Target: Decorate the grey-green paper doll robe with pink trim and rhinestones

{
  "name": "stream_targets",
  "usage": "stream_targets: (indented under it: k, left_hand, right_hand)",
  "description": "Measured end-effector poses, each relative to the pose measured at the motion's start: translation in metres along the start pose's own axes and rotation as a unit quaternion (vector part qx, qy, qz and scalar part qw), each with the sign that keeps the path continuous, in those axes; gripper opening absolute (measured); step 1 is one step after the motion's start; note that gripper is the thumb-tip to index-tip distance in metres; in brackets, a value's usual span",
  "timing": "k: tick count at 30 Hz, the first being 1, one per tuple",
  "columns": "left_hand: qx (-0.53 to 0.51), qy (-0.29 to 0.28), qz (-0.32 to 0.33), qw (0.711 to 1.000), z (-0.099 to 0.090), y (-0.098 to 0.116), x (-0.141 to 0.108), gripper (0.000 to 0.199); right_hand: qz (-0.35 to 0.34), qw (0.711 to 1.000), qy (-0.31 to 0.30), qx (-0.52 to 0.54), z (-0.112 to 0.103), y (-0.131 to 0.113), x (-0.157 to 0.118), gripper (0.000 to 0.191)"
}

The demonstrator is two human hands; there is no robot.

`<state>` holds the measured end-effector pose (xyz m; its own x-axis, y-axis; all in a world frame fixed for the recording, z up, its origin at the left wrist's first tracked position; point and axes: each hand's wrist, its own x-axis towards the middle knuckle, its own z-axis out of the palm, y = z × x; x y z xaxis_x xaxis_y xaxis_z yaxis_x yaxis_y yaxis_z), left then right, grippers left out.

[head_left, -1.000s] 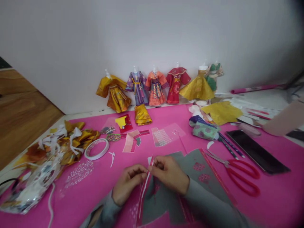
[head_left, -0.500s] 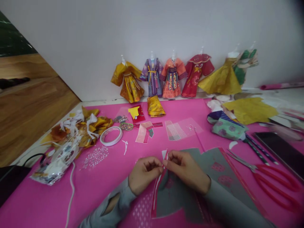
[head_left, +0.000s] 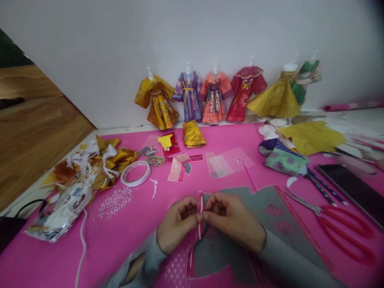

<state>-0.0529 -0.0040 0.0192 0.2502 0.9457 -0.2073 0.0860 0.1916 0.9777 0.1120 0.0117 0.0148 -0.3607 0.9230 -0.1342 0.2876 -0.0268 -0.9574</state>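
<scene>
Grey patterned sheet (head_left: pixel 222 256) lies at the near side of the pink surface (head_left: pixel 114 248), its left edge bordered in red with a narrow white strip (head_left: pixel 200 231) along it. The left hand (head_left: pixel 178 226) pinches this edge between thumb and curled fingers; the right hand (head_left: pixel 235 222) grips it just beside, the two thumb tips close together, and its wrist rests over the grey area. Scissors (head_left: pixel 318 211) with red handles lie just beyond the sheet's right border, near two pencils (head_left: pixel 322 186) and a dark phone (head_left: pixel 352 194). Past the left hand are white scraps (head_left: pixel 154 188) and a tape roll (head_left: pixel 135 184). Small costumes (head_left: pixel 214 98) stand in a row by the wall.
</scene>
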Motion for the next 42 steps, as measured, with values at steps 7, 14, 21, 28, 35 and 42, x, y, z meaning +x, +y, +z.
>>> stream_targets:
  k: [7, 14, 21, 28, 35, 42]
  left_hand:
    - [-0.023, 0.006, -0.001, 1.0, -0.006, -0.01, 0.003, 0.019]
    - [-0.061, -0.009, -0.016, 0.998, -0.007, -0.014, 0.004, 0.019]
    - [-0.094, -0.038, -0.027, 0.995, -0.004, -0.01, 0.0, 0.018]
    - [-0.131, -0.045, -0.052, 0.989, -0.001, -0.008, 0.0, 0.017]
    - [-0.195, 0.035, -0.092, 0.976, -0.011, -0.013, 0.006, 0.02]
    - [-0.212, 0.056, -0.124, 0.968, -0.016, -0.006, 0.008, 0.033]
  right_hand:
    - [-0.003, 1.0, 0.005, -0.009, -0.003, -0.006, -0.003, 0.008]
    - [-0.021, 0.999, 0.034, 0.022, -0.01, -0.007, -0.001, 0.021]
    - [-0.009, 0.999, -0.002, 0.043, -0.013, -0.007, 0.0, 0.031]
    - [-0.02, 0.998, -0.005, 0.057, -0.013, -0.01, 0.003, 0.021]
    - [0.001, 0.999, 0.004, 0.042, -0.014, -0.01, 0.003, 0.017]
    - [-0.097, 0.989, -0.019, -0.108, -0.012, -0.001, -0.002, 0.01]
